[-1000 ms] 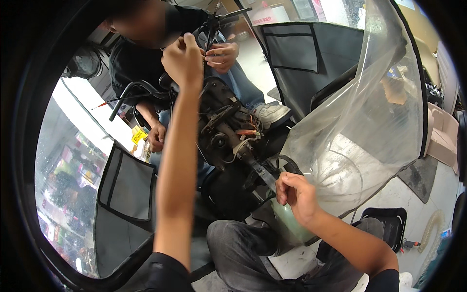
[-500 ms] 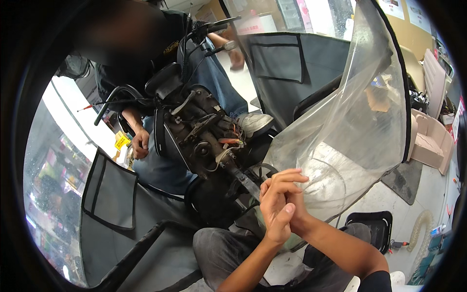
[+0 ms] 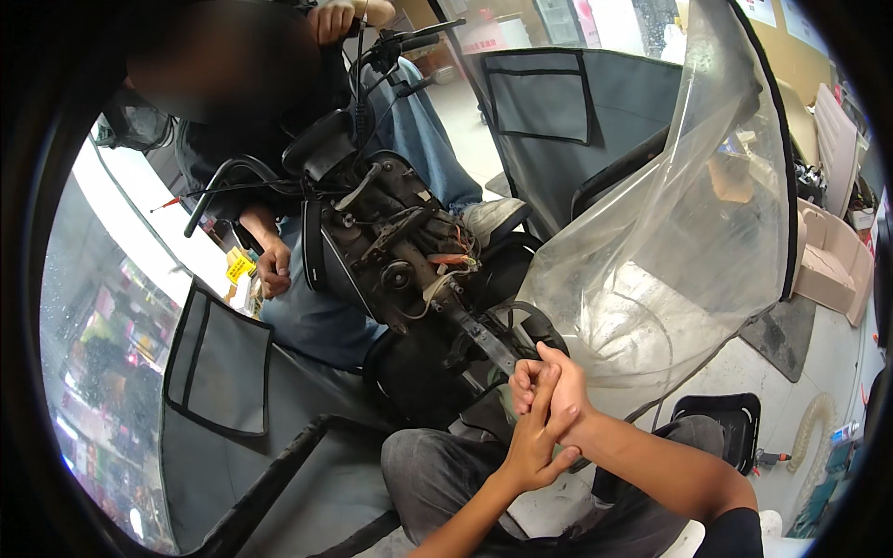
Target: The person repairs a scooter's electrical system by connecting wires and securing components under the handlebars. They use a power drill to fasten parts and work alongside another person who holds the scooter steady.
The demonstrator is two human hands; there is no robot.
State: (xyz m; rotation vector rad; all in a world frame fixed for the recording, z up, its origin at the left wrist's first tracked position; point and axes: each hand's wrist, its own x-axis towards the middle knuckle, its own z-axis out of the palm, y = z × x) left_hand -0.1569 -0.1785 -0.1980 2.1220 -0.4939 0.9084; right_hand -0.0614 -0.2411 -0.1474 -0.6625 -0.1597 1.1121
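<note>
My left hand and my right hand are pressed together in front of my knees, with the left palm and fingers laid over the curled right hand. Neither holds anything. They sit just below the stripped front end of a scooter, whose steering column, wiring and bare metal parts are exposed. The lower fork bracket is the part nearest to my hands. Another person sits across from me with one hand at the handlebar and the other hand hanging beside the scooter body.
A large clear plastic windshield sheet stands to the right of the scooter. Grey fabric panels with pockets hang left and behind. A cardboard box and a black tray sit on the floor at right.
My left hand was raised to the upper scooter parts; it has come down and joined my right hand. The other person's hand near the handlebar has shifted upward in view.
</note>
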